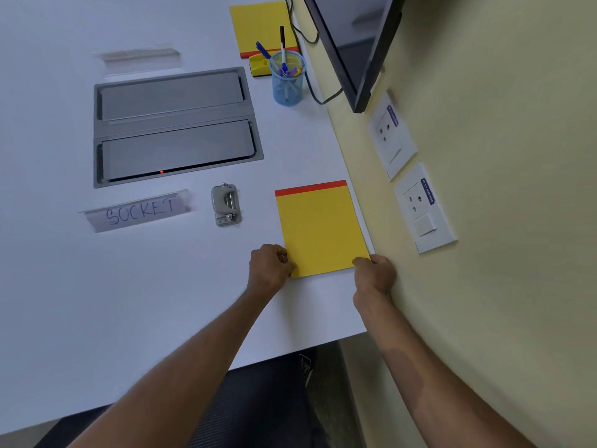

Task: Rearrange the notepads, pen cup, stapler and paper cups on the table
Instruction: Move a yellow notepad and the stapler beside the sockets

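Both hands' (269, 265) (374, 273) fingers (361, 262) at notepad (318, 227) corners

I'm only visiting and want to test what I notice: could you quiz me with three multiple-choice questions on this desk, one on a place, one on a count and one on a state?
1. Where does the pen cup stand?
A. on the floor
B. beside the far notepad, near the monitor
C. on a chair

2. How many yellow pads lie on the table?
A. one
B. two
C. three

3. What are the left hand and the right hand doing?
A. resting flat
B. holding pens
C. gripping the near notepad at its lower corners

Answers:
1. B: the blue cup stands by the far pad's red strip.
2. B: one pad lies far, one near.
3. C: fingers curl on both lower corners.
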The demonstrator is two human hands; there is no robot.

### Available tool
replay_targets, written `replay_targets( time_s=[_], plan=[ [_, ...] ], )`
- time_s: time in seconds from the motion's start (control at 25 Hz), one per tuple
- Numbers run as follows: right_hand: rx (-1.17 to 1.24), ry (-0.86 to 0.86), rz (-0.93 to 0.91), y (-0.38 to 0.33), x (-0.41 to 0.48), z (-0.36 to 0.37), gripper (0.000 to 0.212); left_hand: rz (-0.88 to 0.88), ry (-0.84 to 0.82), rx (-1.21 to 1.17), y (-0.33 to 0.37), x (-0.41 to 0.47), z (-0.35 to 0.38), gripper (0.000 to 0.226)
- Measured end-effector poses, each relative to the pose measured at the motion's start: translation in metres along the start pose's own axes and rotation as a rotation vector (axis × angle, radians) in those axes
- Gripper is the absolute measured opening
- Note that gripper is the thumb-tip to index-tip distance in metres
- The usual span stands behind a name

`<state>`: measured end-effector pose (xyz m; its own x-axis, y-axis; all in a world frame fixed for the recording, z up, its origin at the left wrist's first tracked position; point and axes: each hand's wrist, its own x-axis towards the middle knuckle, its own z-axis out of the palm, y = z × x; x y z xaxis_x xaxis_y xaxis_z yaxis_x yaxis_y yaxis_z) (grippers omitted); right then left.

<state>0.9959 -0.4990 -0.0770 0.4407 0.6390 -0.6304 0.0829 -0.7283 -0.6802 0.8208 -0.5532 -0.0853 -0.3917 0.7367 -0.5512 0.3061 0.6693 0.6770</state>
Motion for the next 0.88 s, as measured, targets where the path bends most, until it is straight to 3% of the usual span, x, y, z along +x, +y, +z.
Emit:
replay_targets(
  time_s=[0.12,0.24,0.36,0.44,0.56,0.76,0.88],
  plan=[
    [-0.228,0.044,-0.058,-0.002,-0.017,-0.002,0.053,0.004,-0.037,0.198,0.003,-0.003,-0.009,0.028],
    [-0.369,0.030,-0.315,0.010,-0.039,0.001,0.047,0.009,0.058,0.270,-0.004,-0.009,-0.028,0.037],
    [-0.471,-0.143,-0.594,0.009,-0.057,0.036,0.036,0.079,0.240,0.287,-0.019,-0.012,-0.057,0.034],
    [-0.609,-0.314,-0.726,0.002,-0.066,0.075,0.039,0.125,0.276,0.308,-0.032,-0.010,-0.081,0.039],
    [-0.850,-0.530,-0.867,-0.013,-0.072,0.134,0.065,0.190,0.179,0.427,-0.048,-0.001,-0.113,0.059],
    [-1.218,-0.696,-1.166,-0.045,-0.050,0.209,0.115,0.228,0.166,0.630,-0.064,0.022,-0.139,0.072],
    [-1.314,-0.805,-1.262,-0.052,-0.032,0.229,0.123,0.253,0.174,0.655,-0.070,0.030,-0.140,0.071]
  ],
)
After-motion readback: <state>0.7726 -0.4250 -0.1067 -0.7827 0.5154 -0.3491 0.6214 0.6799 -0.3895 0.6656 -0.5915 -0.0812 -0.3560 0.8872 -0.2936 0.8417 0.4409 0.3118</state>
